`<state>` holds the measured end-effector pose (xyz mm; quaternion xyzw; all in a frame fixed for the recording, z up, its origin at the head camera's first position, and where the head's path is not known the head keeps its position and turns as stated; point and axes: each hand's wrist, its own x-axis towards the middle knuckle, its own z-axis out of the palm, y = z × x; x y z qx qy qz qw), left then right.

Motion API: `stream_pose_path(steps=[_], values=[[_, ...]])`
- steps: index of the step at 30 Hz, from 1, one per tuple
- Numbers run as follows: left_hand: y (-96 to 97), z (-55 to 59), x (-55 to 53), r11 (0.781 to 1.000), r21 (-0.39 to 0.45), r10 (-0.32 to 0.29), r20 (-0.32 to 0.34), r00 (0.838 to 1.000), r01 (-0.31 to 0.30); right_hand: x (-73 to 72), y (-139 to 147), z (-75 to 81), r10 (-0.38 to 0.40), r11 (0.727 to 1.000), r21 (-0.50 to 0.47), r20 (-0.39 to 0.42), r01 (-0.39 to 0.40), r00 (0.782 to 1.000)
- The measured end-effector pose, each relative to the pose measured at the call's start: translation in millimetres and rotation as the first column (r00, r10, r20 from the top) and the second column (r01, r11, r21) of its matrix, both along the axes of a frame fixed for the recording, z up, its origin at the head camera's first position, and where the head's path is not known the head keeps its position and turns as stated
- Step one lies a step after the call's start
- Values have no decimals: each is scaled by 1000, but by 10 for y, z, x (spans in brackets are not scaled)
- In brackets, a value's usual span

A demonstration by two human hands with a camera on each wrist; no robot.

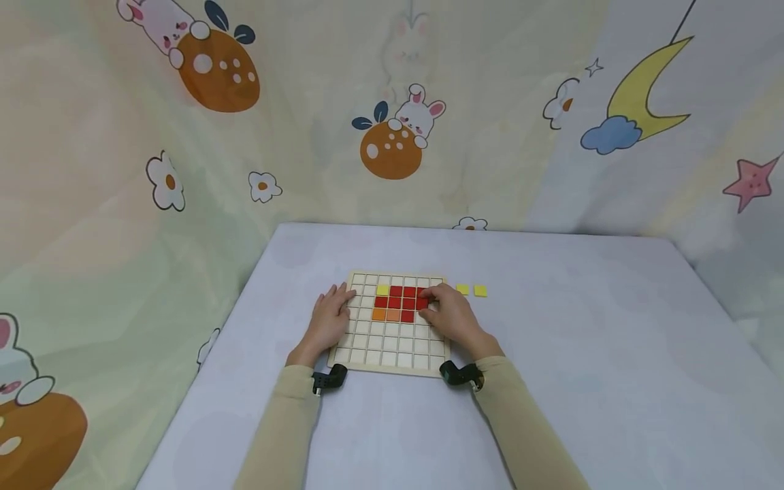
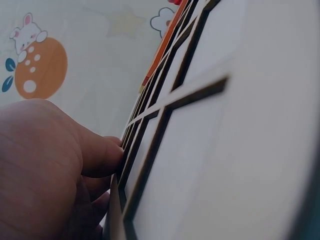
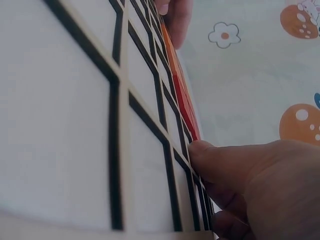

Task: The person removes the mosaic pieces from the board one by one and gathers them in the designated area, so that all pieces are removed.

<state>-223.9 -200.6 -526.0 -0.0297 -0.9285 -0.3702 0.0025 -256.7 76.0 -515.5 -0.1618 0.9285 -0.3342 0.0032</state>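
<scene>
A pale wooden grid board [image 1: 381, 359] lies flat on the table with coloured square tiles in its cells. Among them are several red tiles [image 1: 395, 303], a yellow tile [image 1: 382, 290] and two orange ones, the left of which [image 1: 379, 314] is brighter. My left hand [image 1: 327, 318] rests along the board's left edge, thumb touching the rim in the left wrist view. On the right, my right hand [image 1: 452, 314] has finger and thumb curled at opposite sides of the rightmost red tile [image 1: 421, 303]. Its thumb [image 3: 202, 150] touches the grid beside the red tiles in the right wrist view.
Two loose yellow tiles [image 1: 480, 290] lie on the white-covered table [image 1: 588, 354] just right of the board. Dark wrist cameras [image 1: 331, 378] sit near the board's front edge. Behind the table hangs a printed cloth [image 1: 318, 136].
</scene>
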Motion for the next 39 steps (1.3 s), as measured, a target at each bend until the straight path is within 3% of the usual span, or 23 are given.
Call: stream_pose_path(steps=[12,20,28,39], values=[[15,-3,11,1000,3,12,-23,1000,-12,-17,15,32,14,1000,0,-30,-14,999],[5,-6,12,1000,-4,6,-18,1000,-6,-23,53,40,5,1000,-8,1,-5,1000],[-9,-48,-5,1000,-1,6,-38,999,-6,-71,179,47,-28,1000,-6,11,29,1000],[8,-3,-7,1000,-2,-8,-13,1000,8,-111,368,42,-52,999,-14,27,53,998]])
